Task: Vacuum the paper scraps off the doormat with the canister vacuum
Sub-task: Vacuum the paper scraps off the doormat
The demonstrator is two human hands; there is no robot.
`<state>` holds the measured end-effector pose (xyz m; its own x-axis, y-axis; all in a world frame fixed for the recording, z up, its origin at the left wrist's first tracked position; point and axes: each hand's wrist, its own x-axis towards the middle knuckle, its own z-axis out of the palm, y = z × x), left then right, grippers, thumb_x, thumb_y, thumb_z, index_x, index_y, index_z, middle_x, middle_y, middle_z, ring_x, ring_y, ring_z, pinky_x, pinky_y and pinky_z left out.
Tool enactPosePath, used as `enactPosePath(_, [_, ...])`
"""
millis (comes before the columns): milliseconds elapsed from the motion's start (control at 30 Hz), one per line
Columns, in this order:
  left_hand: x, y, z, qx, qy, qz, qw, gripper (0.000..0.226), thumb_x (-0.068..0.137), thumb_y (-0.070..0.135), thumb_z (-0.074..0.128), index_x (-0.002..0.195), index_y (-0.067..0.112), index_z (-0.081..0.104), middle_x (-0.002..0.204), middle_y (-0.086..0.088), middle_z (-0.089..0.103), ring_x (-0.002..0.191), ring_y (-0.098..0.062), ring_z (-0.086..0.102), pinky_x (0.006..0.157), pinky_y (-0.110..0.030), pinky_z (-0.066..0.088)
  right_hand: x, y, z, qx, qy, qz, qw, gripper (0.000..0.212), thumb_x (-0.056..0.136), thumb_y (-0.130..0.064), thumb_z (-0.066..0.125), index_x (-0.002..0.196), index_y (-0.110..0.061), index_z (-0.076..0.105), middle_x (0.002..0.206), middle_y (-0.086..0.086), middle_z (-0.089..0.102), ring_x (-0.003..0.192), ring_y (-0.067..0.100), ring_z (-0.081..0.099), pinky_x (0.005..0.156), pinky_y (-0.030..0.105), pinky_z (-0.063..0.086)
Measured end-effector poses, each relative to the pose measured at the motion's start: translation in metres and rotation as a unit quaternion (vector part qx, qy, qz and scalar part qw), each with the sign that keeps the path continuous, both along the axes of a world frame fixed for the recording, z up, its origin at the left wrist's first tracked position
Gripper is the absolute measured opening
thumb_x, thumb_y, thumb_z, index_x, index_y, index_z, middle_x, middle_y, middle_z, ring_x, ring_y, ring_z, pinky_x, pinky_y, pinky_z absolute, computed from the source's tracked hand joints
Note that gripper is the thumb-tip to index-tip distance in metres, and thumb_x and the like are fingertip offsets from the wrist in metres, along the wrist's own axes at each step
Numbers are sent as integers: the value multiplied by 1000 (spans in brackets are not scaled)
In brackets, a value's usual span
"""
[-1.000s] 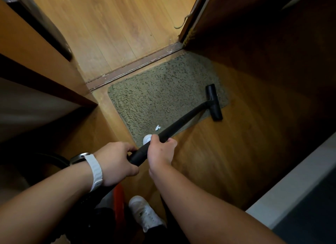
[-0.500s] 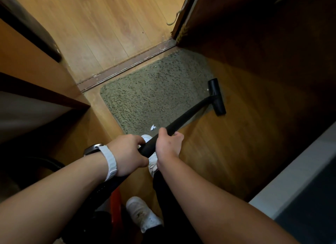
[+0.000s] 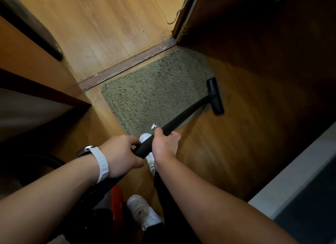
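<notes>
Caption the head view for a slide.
Left hand and right hand grip the vacuum wand, nozzle at the doormat edge, one paper scrap beside the wand.

The person wears a wristwatch with a ribbed white strap (image 3: 102, 163) and a rounded silver metal case (image 3: 84, 150) on the left wrist, and both forearms are bare. A scuffed white lace-up sneaker (image 3: 143, 213) covers the nearer foot. A matching white sneaker (image 3: 150, 161) shows farther forward, below a dark trouser leg (image 3: 161, 187).

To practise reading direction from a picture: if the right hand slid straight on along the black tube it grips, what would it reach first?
Probably the nozzle at the far end of the tube, on the right edge of the doormat. The right hand would pass beside the paper scrap, not over it.
</notes>
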<state>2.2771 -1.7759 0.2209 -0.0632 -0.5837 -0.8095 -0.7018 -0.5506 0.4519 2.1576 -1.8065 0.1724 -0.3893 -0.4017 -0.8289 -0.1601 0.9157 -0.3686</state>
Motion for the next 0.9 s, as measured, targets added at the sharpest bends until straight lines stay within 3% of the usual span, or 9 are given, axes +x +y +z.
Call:
enactPosePath(133, [8, 10, 3, -7, -20, -12, 1000, 36, 69, 32, 75, 103, 32, 65, 77, 5, 69, 55, -4, 58, 56, -23, 50, 8, 8, 5, 0, -31, -15, 999, 59, 95, -30, 61, 143, -11, 32, 122, 7, 61, 97, 21, 60, 78, 29, 44])
enactPosePath(267, [17, 21, 6, -6, -34, -21, 999, 41, 67, 34, 74, 107, 30, 64, 80, 3, 70, 58, -6, 60, 61, -28, 55, 17, 18, 8, 4, -40, -16, 999, 59, 96, -26, 60, 144, -10, 31, 108, 3, 58, 84, 15, 58, 69, 24, 42])
enactPosePath(367, [23, 29, 9, -3, -44, -23, 999, 41, 67, 35, 74, 107, 31, 63, 81, 3, 70, 59, -5, 60, 63, -27, 55, 23, 26, 8, 11, -38, -6, 999, 58, 96, -27, 60, 143, -10, 32, 101, -1, 58, 85, 16, 59, 74, 28, 43])
enactPosePath(533, [28, 33, 11, -1, -48, -27, 998, 43, 68, 36, 74, 109, 32, 62, 83, 3, 70, 63, -5, 61, 65, -27, 54, 27, 29, 11, 16, -32, -2, 999, 57, 97, -29, 59, 144, -12, 33, 109, 1, 60, 92, 19, 58, 78, 28, 40])
enactPosePath(800, [18, 13, 5, -13, -26, -26, 999, 42, 69, 33, 73, 110, 28, 64, 83, 1, 71, 53, -3, 56, 65, -31, 56, 20, 13, 6, 2, -32, -30, 999, 60, 96, -28, 60, 146, -12, 31, 110, 2, 58, 90, 20, 59, 80, 31, 49])
enactPosePath(900, [13, 5, 3, -13, -22, -31, 999, 39, 70, 32, 73, 108, 27, 64, 83, 1, 71, 54, -3, 56, 65, -31, 56, 16, 6, 4, -4, -26, -31, 999, 59, 96, -31, 60, 144, -12, 33, 116, 4, 61, 92, 20, 59, 77, 28, 44])
